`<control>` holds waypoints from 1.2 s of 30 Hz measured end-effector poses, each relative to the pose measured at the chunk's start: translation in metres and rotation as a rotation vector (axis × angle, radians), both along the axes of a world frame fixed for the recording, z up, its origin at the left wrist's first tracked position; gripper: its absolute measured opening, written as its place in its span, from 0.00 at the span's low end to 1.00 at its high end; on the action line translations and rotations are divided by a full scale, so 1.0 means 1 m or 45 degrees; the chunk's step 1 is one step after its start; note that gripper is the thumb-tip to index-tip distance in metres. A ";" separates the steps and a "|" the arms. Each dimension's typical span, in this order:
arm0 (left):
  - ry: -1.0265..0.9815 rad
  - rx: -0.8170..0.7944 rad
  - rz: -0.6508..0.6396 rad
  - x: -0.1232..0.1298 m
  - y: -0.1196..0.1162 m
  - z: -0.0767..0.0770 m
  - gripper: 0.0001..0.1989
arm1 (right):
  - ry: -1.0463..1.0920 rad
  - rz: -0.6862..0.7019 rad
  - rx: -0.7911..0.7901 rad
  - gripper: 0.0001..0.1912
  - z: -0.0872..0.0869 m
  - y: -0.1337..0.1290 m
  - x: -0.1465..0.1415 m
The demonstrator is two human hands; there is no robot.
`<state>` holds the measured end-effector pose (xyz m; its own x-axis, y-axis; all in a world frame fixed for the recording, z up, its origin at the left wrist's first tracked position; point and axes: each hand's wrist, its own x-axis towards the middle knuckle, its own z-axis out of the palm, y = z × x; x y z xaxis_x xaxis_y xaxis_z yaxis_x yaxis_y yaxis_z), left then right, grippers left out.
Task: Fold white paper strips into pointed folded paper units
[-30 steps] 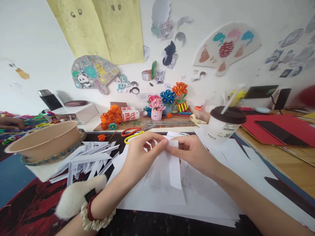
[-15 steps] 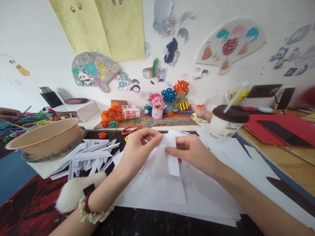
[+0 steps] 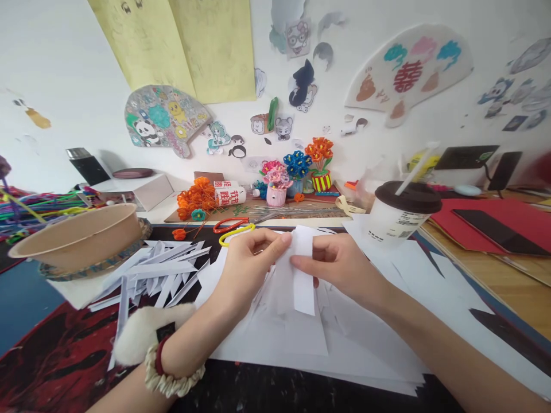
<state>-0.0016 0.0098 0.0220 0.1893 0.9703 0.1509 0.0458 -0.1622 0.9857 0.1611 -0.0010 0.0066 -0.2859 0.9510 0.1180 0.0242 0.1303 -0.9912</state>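
Between both hands, upright above white sheets, is a partly folded white paper strip [image 3: 304, 287]. My left hand [image 3: 253, 258] pinches its left upper edge between thumb and fingers. On the right side, my right hand [image 3: 340, 258] grips the folded flap, thumb in front and fingers behind. Loose white sheets [image 3: 275, 341] and cut pieces lie beneath the hands. Left of my left hand is a heap of folded paper strips [image 3: 159, 269]. A white fluffy thing [image 3: 142, 327] rests by my left wrist, which wears a cream scrunchie [image 3: 172, 373].
A beige bowl [image 3: 77, 235] stands at left, a lidded cup with a straw [image 3: 398, 215] at right. Scissors with red and yellow handles [image 3: 235, 226] lie beyond my left hand. Behind are orange craft flowers [image 3: 196, 198] and flower pots [image 3: 275, 195]. A phone [image 3: 501, 229] lies on red folders.
Both hands keep hold of the strip and have shifted slightly right and down. More of the yellow scissor handle shows. At far left, another person's hand has mostly left the view.
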 end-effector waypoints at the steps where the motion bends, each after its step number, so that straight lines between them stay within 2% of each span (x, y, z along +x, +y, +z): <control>1: -0.011 0.016 0.008 0.000 0.000 -0.001 0.14 | 0.013 0.009 -0.003 0.09 0.000 0.000 0.000; 6: -0.079 -0.006 0.008 0.001 -0.002 -0.005 0.11 | 0.047 0.025 0.008 0.12 -0.003 0.000 -0.001; 13: -0.086 -0.058 0.013 0.001 -0.002 -0.006 0.13 | -0.013 0.012 0.031 0.15 -0.001 -0.001 0.000; 30: -0.001 0.133 0.083 0.003 -0.004 -0.009 0.15 | -0.046 -0.073 0.054 0.19 0.002 -0.003 -0.002; 36: 0.081 0.192 0.069 0.003 -0.003 -0.007 0.12 | -0.022 -0.178 0.157 0.15 -0.002 -0.004 -0.003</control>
